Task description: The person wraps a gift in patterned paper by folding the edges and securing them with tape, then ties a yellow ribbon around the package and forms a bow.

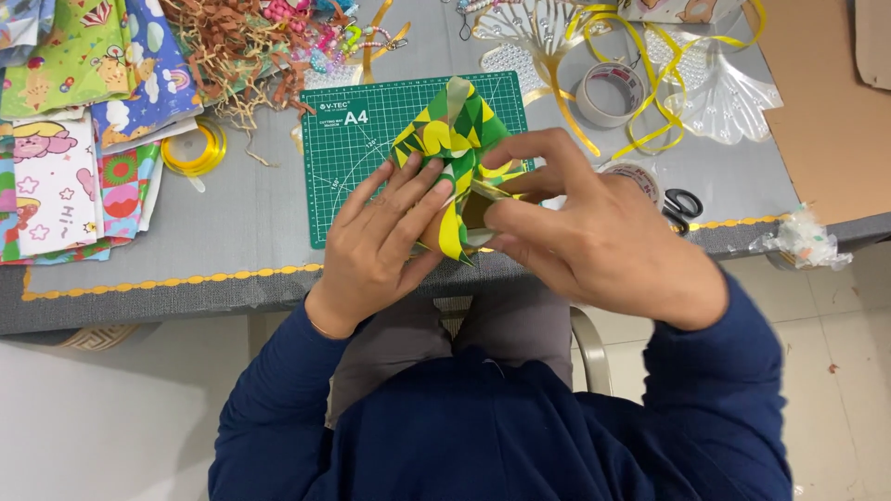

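Note:
A small parcel wrapped in green and yellow patterned paper (pixel 452 139) rests on a green cutting mat (pixel 348 176) at the table's near edge. My left hand (pixel 380 246) lies flat against the parcel's left side, fingers pressing the paper. My right hand (pixel 594 232) pinches a folded flap of the paper at the parcel's right side, between thumb and fingers. A strip of clear tape seems to run over the parcel's top.
A tape roll (pixel 608 93), yellow ribbon (pixel 640 56) and clear plastic fans (pixel 733 93) lie behind right. Scissors (pixel 685 204) sit by my right hand. Patterned paper sheets (pixel 83 121), a yellow ribbon spool (pixel 193 148) and brown paper shreds (pixel 232 46) lie left.

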